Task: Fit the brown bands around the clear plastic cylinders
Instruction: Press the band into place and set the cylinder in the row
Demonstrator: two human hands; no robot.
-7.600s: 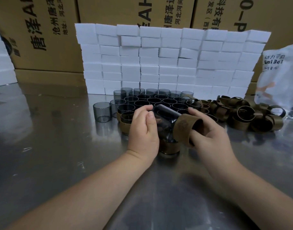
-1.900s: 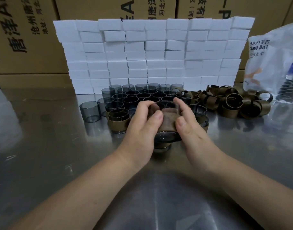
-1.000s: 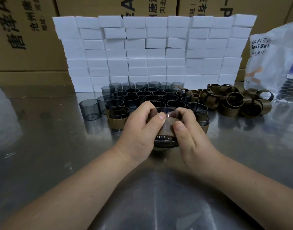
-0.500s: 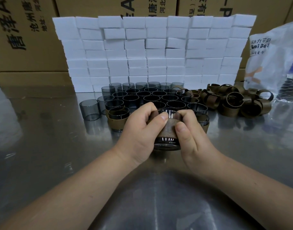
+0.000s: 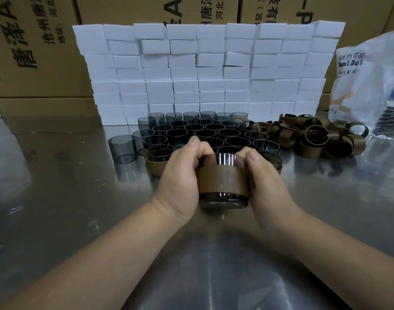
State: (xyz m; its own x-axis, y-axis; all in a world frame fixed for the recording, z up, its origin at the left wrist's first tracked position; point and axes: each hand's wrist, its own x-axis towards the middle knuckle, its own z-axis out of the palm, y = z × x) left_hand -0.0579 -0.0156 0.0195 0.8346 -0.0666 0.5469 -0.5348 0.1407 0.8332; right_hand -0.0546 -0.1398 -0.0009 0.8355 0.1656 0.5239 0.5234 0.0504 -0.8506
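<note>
I hold one clear smoky cylinder point(image 5: 225, 158) upright above the metal table point(image 5: 57, 198), with a brown band point(image 5: 223, 181) wrapped around its middle. My left hand point(image 5: 180, 177) grips its left side and my right hand point(image 5: 265, 177) grips its right side, fingers curled over the rim. Behind my hands stand several bare cylinders point(image 5: 205, 133) in rows, and one lone cylinder point(image 5: 122, 148) sits to their left. A banded cylinder point(image 5: 157, 159) stands just left of my left hand. Loose brown bands point(image 5: 314, 137) lie heaped at the right.
A wall of white foam blocks point(image 5: 209, 70) rises behind the cylinders, with cardboard boxes point(image 5: 35, 45) behind it. A white plastic bag point(image 5: 370, 81) and a water bottle point(image 5: 390, 121) sit at the far right.
The band has slid down to sit level around the cylinder's middle. My thumbs moved off the front to the sides, and the cylinder now stands more upright.
</note>
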